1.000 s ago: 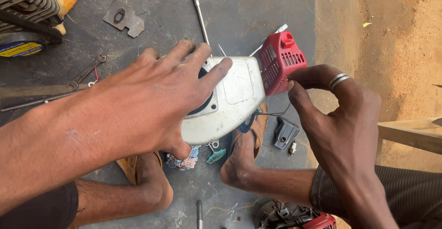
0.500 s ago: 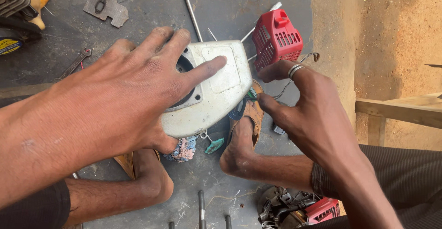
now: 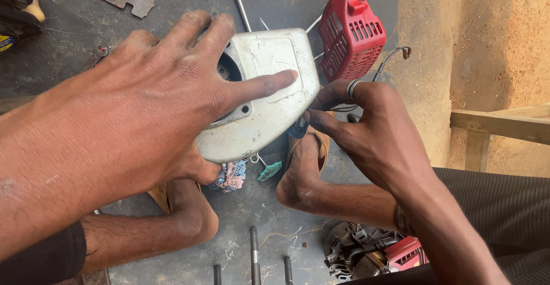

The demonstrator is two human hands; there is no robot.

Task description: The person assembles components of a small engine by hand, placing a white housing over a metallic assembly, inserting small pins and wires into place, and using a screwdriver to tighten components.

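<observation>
White engine cover [image 3: 269,99] under splayed left hand [image 3: 154,101]

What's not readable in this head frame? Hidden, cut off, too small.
- White engine cover: its left part is hidden under the left hand.
- What the right hand pinches: its fingers hide all but thin black wires.
- Red-and-grey engine part: cut off by the bottom edge.
- Metal rods: lower ends cut off by the bottom edge.

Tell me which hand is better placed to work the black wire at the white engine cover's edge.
Probably right. The right hand already pinches the black wire beside the white engine cover, while the left hand lies spread over the cover, pressing it down.
</observation>
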